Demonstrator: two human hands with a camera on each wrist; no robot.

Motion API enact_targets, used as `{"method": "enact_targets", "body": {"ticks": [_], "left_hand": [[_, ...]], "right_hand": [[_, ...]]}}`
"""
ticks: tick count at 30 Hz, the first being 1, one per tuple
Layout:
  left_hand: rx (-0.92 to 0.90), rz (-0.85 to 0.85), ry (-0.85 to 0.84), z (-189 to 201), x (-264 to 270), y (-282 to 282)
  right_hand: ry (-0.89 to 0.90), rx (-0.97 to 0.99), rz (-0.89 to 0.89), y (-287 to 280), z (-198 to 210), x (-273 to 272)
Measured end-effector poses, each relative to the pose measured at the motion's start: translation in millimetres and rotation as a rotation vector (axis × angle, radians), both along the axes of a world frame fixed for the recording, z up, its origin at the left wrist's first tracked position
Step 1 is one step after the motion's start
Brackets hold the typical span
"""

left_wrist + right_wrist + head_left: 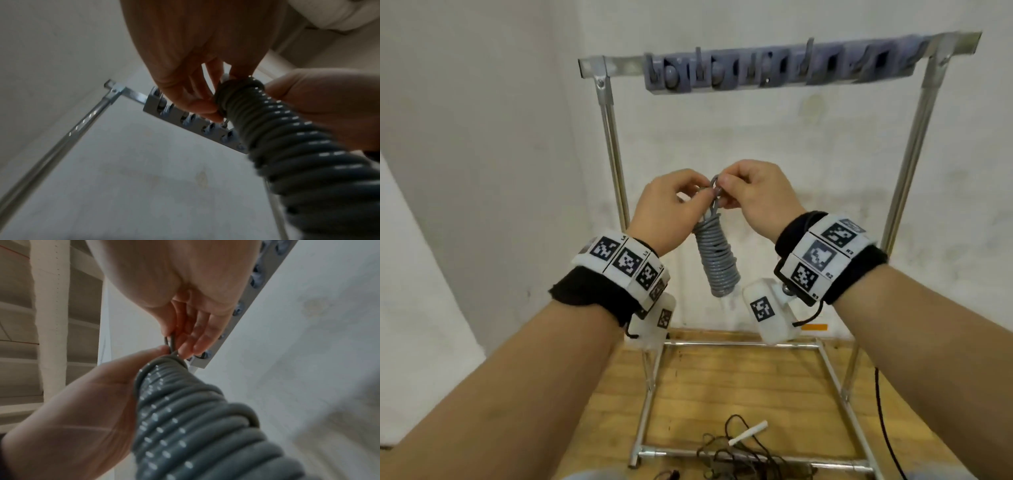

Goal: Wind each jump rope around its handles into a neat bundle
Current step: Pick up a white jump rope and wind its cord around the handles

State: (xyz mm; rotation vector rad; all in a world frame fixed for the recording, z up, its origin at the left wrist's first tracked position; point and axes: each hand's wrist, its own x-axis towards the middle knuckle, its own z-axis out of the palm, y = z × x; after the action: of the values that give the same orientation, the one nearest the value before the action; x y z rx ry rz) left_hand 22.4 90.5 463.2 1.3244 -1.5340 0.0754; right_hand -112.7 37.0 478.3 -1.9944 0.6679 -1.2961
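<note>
A white wall backs a metal rack [616, 161] standing on a wooden floor [739, 394], with a grey hook strip [774, 72] along its top bar. In front of it hangs the grey jump rope [717, 260], glossy and wound in tight, even coils into a long bundle, held in mid-air. The left hand [671, 209] and right hand [756, 198] each pinch the small loop at its top, grip clamped on the cord. A second, dark rope [736, 452] with a white handle lies tangled on the floor.
</note>
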Motion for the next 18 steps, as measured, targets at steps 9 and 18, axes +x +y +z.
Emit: {"method": "enact_targets", "body": {"ticks": [9,18], "left_hand": [[-0.161,0.195,-0.077,69.9,47.1,-32.3],[-0.280,0.177,0.135,131.4,91.8,-73.9]], "right_hand": [[-0.055,-0.041,0.083,-30.1,65.4,56.6],[-0.185,0.056,0.108,-68.6,136.1,111.4]]}}
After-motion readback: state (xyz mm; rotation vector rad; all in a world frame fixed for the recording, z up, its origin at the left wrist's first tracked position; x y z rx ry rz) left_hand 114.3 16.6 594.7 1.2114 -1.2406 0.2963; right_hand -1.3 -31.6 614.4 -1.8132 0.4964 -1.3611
